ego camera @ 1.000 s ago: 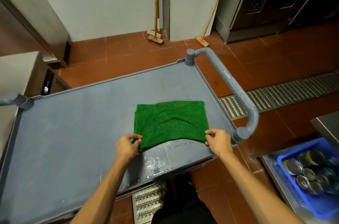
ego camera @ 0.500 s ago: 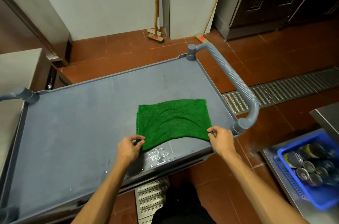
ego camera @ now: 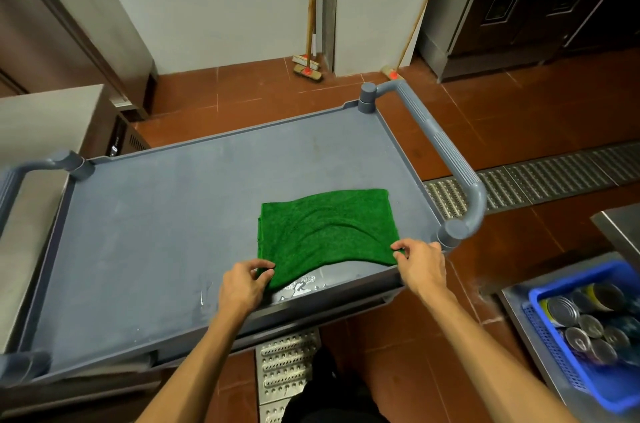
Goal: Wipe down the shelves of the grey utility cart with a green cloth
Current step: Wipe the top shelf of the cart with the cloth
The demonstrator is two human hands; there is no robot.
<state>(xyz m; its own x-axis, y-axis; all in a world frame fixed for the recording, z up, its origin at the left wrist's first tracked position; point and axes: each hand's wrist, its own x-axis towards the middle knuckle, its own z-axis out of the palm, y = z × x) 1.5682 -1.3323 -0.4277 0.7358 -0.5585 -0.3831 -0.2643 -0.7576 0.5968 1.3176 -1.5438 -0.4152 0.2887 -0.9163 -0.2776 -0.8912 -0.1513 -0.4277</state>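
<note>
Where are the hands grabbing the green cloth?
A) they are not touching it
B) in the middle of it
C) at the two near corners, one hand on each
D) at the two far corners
C: the left hand pinches one near corner of the green cloth and the right hand pinches the other, by the front edge of the cart's top shelf.
</note>
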